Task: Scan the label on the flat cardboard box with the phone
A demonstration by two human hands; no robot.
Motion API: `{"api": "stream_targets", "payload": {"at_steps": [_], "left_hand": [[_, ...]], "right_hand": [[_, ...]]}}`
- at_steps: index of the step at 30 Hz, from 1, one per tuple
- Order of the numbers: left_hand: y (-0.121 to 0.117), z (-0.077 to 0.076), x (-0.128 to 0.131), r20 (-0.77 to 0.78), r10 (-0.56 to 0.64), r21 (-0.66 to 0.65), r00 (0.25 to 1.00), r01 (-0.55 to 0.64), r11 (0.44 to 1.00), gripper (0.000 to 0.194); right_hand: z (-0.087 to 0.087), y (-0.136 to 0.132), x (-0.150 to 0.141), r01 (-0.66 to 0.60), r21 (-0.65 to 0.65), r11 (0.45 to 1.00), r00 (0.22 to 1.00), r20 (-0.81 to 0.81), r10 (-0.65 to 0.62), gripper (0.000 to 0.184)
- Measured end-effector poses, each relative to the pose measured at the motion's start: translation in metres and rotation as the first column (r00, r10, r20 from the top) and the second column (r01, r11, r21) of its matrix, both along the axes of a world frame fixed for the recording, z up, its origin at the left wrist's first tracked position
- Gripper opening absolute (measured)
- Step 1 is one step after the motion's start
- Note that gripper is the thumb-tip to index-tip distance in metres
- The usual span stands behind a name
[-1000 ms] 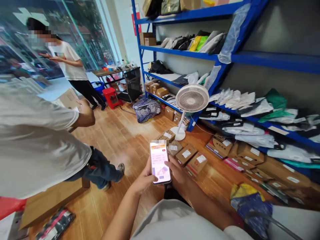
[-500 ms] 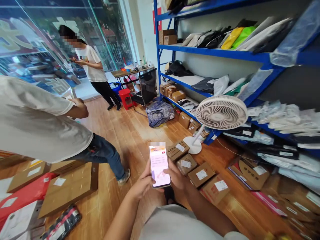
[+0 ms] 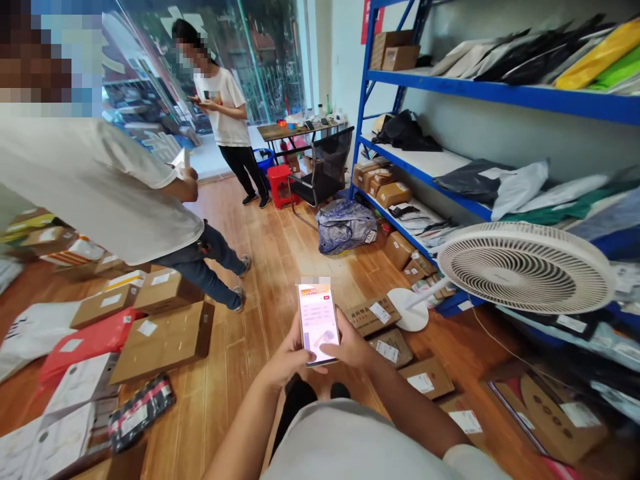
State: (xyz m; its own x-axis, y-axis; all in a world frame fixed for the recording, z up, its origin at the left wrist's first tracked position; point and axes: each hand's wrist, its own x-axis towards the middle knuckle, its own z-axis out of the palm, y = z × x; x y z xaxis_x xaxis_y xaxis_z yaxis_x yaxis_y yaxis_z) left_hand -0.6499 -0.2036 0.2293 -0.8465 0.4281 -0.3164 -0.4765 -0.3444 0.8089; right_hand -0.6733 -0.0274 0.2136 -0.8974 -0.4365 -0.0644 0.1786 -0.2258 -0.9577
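A smartphone [image 3: 320,325] is held upright in front of my body, its lit screen showing a pinkish page whose text is too small to read. My left hand [image 3: 290,353] wraps the phone's left edge, with the thumb at the lower left of the screen. Around the right edge closes my right hand [image 3: 349,343], its thumb lying over the lower right of the screen. The fingers behind the phone are mostly hidden.
Parcels [image 3: 165,340] cover the floor at left; labelled boxes [image 3: 430,380] lie at right. A white fan [image 3: 525,267] stands before blue shelving [image 3: 480,93]. One person [image 3: 125,193] stands close at left, another [image 3: 225,107] by the window. A chair [image 3: 325,167] and blue bag [image 3: 345,227] are farther back.
My view has shifted left and forward, so the fan looks larger and farther right. The near person's legs have changed stance. Both my hands still hold the phone.
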Motion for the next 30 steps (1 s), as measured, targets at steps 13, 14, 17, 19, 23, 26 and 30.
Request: {"api": "stream_targets", "payload": {"at_steps": [13, 14, 17, 19, 23, 26, 30], "left_hand": [[-0.145, -0.017, -0.128, -0.037, -0.091, -0.003, 0.995, 0.091, 0.996, 0.111], [-0.158, -0.016, -0.139, -0.042, -0.092, 0.001, 0.995, 0.092, 0.996, 0.111], [-0.197, -0.015, -0.171, -0.042, -0.108, 0.004, 0.993, 0.109, 0.994, 0.114], [-0.221, -0.015, -0.19, -0.042, -0.105, 0.02, 0.994, 0.106, 0.994, 0.115], [-0.262, -0.013, -0.22, -0.074, -0.081, 0.069, 0.994, 0.086, 0.994, 0.115], [-0.287, -0.005, -0.235, -0.068, -0.097, 0.062, 0.993, 0.102, 0.993, 0.115], [-0.31, 0.007, -0.249, -0.033, -0.104, 0.006, 0.994, 0.104, 0.995, 0.117]], "right_hand": [[0.005, -0.153, -0.136, 0.383, 0.056, 0.922, 0.924, -0.034, -0.381, 0.05], [0.005, -0.166, -0.14, 0.41, 0.046, 0.911, 0.91, -0.08, -0.406, 0.05], [0.006, -0.206, -0.151, 0.497, 0.015, 0.868, 0.832, -0.292, -0.471, 0.053], [0.004, -0.229, -0.158, 0.524, 0.046, 0.851, 0.771, -0.451, -0.45, 0.057], [-0.003, -0.27, -0.175, 0.548, 0.161, 0.821, 0.695, -0.633, -0.34, 0.063], [-0.006, -0.294, -0.191, 0.57, 0.196, 0.798, 0.663, -0.683, -0.306, 0.064], [-0.002, -0.316, -0.209, 0.606, 0.221, 0.765, 0.61, -0.745, -0.269, 0.063]]}}
